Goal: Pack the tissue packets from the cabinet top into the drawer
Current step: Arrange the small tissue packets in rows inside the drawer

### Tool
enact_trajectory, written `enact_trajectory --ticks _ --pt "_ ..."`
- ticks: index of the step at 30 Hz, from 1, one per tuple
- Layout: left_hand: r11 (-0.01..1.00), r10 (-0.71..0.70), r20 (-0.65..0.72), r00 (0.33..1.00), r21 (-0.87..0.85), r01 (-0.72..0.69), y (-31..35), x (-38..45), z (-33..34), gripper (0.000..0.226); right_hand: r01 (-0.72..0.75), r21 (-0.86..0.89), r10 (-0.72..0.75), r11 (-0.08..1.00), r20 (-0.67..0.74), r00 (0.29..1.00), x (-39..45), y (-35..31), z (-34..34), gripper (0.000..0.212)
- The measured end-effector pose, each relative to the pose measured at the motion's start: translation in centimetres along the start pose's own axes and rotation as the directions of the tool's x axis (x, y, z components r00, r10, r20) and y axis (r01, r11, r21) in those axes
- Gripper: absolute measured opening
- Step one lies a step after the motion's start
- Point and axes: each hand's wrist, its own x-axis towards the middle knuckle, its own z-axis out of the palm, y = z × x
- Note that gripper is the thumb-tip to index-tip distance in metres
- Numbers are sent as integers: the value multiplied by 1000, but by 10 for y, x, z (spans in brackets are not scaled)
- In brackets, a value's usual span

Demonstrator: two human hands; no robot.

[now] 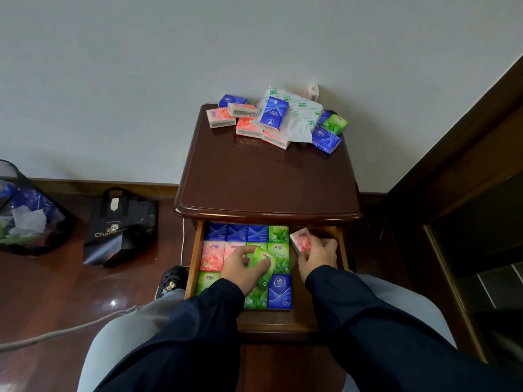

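Note:
The open wooden drawer (319, 315) below the cabinet top (266, 179) holds several blue, pink and green tissue packets in rows. My left hand (240, 268) is over the middle of the drawer, closed on a green tissue packet (261, 260) that is tilted above the packed ones. My right hand (318, 257) is at the drawer's right side, gripping a pink tissue packet (301, 240). Several loose packets (249, 127) lie at the back of the cabinet top around a torn white wrapper (297, 120).
A black shopping bag (121, 227) and a mesh bin with scraps (25, 210) stand on the wooden floor to the left. A grey cable (70, 326) runs across the floor. Dark wooden furniture (467, 193) rises on the right. My knees frame the drawer.

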Motion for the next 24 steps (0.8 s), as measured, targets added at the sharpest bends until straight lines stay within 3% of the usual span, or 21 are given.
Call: enact_trajectory --ticks 6,9,12,17,19,21,24 --pt "992 -79 36 996 -100 82 9 -6 2 60 5 -24 -4 1000 37 999 2 -6 -1 36" --pt "989 -43 58 997 -137 50 10 -8 2 52 38 -99 -41 994 -27 999 -1 -3 -1 35" --pt "991 1 87 996 -134 10 10 -8 0 44 -16 -61 17 998 22 1000 -1 -5 1 43" --pt "977 -40 140 989 -203 68 12 -6 0 64 -3 -5 3 1000 107 994 2 -6 -3 51" --pt "975 -40 137 990 -213 68 13 -6 1 62 -8 -1 8 1000 113 994 2 -5 -7 49" --pt "970 -45 130 991 -232 74 16 -7 2 52 36 3 -36 999 108 994 0 -4 -13 47" --pt "968 -46 109 993 -240 71 19 -5 6 37 207 138 -225 969 129 966 -10 2 -23 52"
